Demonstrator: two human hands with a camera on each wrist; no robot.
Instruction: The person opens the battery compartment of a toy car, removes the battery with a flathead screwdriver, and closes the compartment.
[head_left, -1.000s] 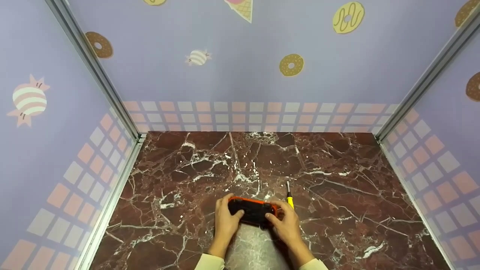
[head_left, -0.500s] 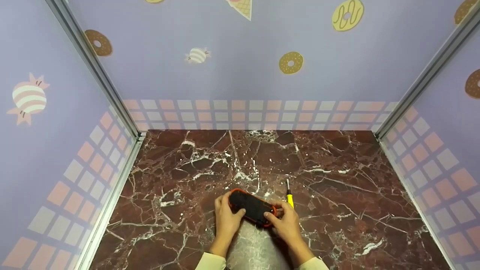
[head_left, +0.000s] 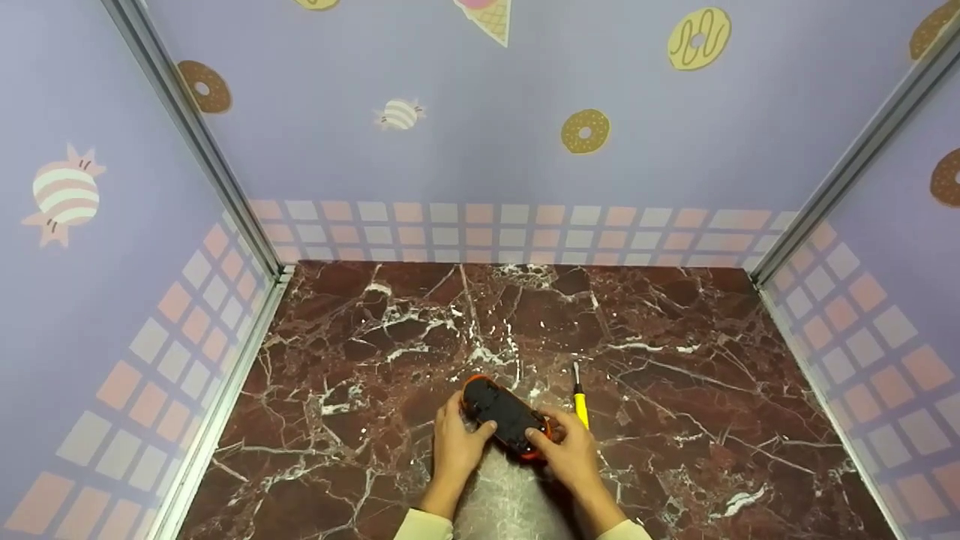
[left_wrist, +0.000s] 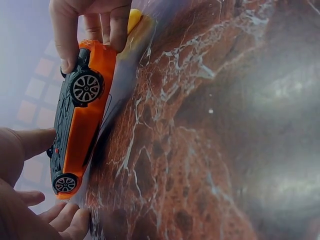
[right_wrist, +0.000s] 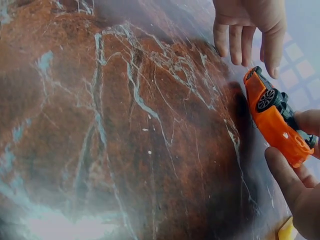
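Within the last 1.0 s, the orange toy car (left_wrist: 82,132) has been swung from nearly level to a diagonal, 1 end farther from the person; its black underside (head_left: 502,414) is thereby exposed more fully, seemingly for handling or inspection. The nearer end is gripped by the right hand (head_left: 571,450); the other is loosely steadied by the left hand's (head_left: 455,444) relaxed fingers, above the tabletop (head_left: 690,397). The yellow screwdriver (head_left: 580,405) is left untouched.

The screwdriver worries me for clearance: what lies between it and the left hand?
In the head view, the orange toy car and the right hand lie between them.
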